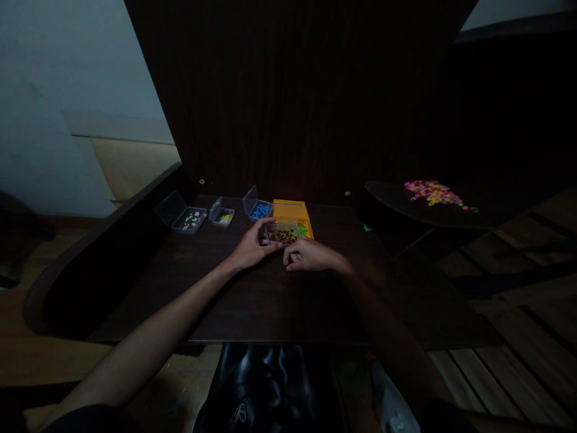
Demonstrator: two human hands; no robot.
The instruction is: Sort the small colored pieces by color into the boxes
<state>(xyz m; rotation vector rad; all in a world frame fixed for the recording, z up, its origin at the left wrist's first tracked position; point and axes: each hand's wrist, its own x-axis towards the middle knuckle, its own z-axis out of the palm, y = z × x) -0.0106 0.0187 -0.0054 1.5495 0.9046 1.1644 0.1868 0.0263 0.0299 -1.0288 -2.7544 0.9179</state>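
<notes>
My left hand (251, 246) grips a small clear plastic box (283, 234) by its left end, thumb along the front and fingers behind. Small brown pieces lie inside that box. Close to its front right corner is my right hand (311, 255), fingers curled inward; whether they pinch anything is too dark and small to make out. Just behind the clear box stands an open orange box (288, 208), partly covered by it, with green pieces (304, 229) at its right side.
Along the back of the dark desk (270, 307) are open clear cases with blue pieces (261, 210), yellow pieces (224, 217) and cream pieces (192, 220). A pile of pink and yellow beads (435, 192) lies on a side shelf (392, 198). A raised side panel (103, 246) borders the left.
</notes>
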